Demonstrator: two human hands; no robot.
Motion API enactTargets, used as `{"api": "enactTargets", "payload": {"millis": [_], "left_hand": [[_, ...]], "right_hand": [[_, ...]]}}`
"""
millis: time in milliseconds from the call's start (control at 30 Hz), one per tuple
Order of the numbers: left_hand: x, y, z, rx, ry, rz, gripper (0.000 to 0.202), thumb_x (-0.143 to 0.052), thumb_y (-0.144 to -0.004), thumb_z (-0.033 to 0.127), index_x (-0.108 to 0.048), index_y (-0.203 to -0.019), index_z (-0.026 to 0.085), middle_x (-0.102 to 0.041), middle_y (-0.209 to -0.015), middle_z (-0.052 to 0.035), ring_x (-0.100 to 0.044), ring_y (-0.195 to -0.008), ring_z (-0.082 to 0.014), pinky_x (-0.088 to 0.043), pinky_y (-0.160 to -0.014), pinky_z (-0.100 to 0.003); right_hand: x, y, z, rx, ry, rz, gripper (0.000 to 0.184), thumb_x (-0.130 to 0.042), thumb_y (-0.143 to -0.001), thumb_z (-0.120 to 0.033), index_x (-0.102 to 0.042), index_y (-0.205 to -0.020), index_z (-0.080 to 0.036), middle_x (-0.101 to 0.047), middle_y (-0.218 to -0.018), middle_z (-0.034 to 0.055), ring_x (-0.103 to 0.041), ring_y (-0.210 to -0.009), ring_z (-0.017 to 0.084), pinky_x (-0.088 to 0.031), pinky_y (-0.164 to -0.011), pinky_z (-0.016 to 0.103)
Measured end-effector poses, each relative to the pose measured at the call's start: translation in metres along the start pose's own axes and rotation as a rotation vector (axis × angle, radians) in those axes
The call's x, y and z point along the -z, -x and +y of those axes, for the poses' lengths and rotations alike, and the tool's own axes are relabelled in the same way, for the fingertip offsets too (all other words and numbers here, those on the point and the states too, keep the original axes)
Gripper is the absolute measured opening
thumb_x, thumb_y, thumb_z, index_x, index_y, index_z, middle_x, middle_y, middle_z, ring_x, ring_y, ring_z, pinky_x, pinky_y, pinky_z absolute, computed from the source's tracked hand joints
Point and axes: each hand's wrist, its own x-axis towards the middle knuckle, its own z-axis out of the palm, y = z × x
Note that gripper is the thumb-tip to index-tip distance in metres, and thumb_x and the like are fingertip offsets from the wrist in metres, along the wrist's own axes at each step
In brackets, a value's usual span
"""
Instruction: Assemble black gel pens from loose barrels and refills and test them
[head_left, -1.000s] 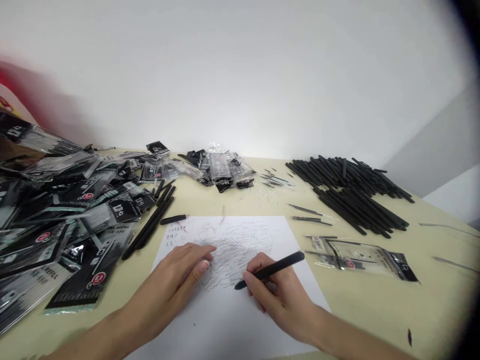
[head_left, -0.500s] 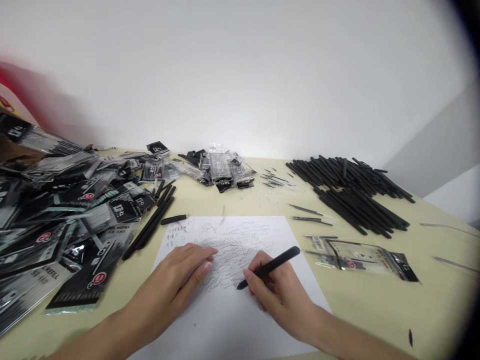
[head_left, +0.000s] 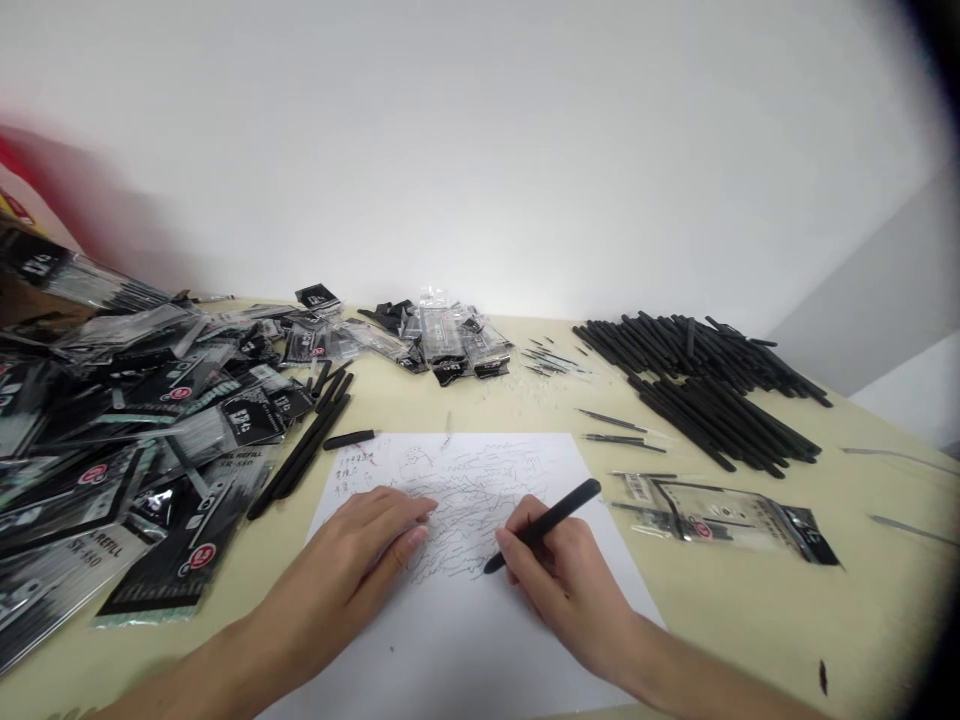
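Observation:
My right hand grips a black pen between thumb and fingers, its tip at the lower edge of the scribbles on a white sheet of paper. Wavy pen lines cover the middle of the sheet, and some small handwritten characters stand at its upper left. My left hand lies flat on the left half of the paper with fingers stretched out, holding nothing. A black pen cap rests at the sheet's upper left corner.
Packets of pen refills are heaped on the left, beside a few black pens. Emptied-looking plastic wrappers lie at the back. Many black pens are piled at right, near loose refills and a clear packet.
My right hand has shifted slightly right and up with the pen, whose tip moved along the paper. My left hand stays in place.

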Motion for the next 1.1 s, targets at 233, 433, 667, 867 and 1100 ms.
{"api": "enactTargets", "payload": {"millis": [233,433,667,867,1100], "left_hand": [[0.0001,-0.0008,-0.0002,-0.022,-0.009,-0.013,0.025,-0.039,-0.091,0.024,-0.05,-0.114,0.024,-0.062,-0.106,-0.0011,-0.054,-0.1,-0.0169,-0.045,-0.089,-0.034],[0.0005,-0.0012,0.0018,-0.029,-0.023,0.009,0.025,-0.038,-0.091,0.023,-0.051,-0.113,0.024,-0.063,-0.103,-0.0021,-0.056,-0.098,-0.0172,-0.047,-0.087,-0.034],[0.0029,0.0003,0.0035,-0.043,-0.044,-0.006,0.026,-0.039,-0.091,0.023,-0.05,-0.114,0.024,-0.062,-0.105,-0.004,-0.056,-0.1,-0.0191,-0.047,-0.087,-0.037],[-0.0003,0.0008,0.0011,-0.048,-0.055,0.003,0.027,-0.04,-0.091,0.023,-0.049,-0.116,0.025,-0.062,-0.108,-0.0033,-0.055,-0.102,-0.0193,-0.045,-0.089,-0.037],[0.0001,-0.0009,0.0015,-0.046,-0.066,-0.004,0.026,-0.039,-0.091,0.024,-0.05,-0.115,0.024,-0.062,-0.107,-0.0034,-0.055,-0.102,-0.0192,-0.045,-0.09,-0.037]], "right_hand": [[-0.0006,0.0002,0.0021,-0.002,0.023,0.041,0.023,-0.039,-0.089,-0.028,-0.043,-0.068,-0.019,-0.039,-0.054,-0.0053,-0.033,-0.046,0.009,-0.026,-0.043,0.021],[0.0013,0.0036,0.0047,0.048,-0.004,0.116,0.024,-0.04,-0.089,-0.028,-0.045,-0.067,-0.018,-0.041,-0.055,-0.0043,-0.034,-0.048,0.009,-0.027,-0.044,0.021],[0.0025,0.0031,0.0034,0.052,0.02,0.063,0.023,-0.038,-0.089,-0.026,-0.044,-0.068,-0.018,-0.038,-0.054,-0.0047,-0.033,-0.047,0.01,-0.026,-0.043,0.021],[0.0018,0.0024,0.0039,0.027,0.052,0.067,0.023,-0.038,-0.09,-0.028,-0.044,-0.07,-0.019,-0.039,-0.053,-0.0045,-0.033,-0.047,0.01,-0.025,-0.043,0.021],[0.0027,0.0023,0.0043,0.053,0.058,0.056,0.024,-0.038,-0.09,-0.028,-0.042,-0.068,-0.019,-0.037,-0.054,-0.0047,-0.033,-0.047,0.009,-0.026,-0.044,0.021]]}}
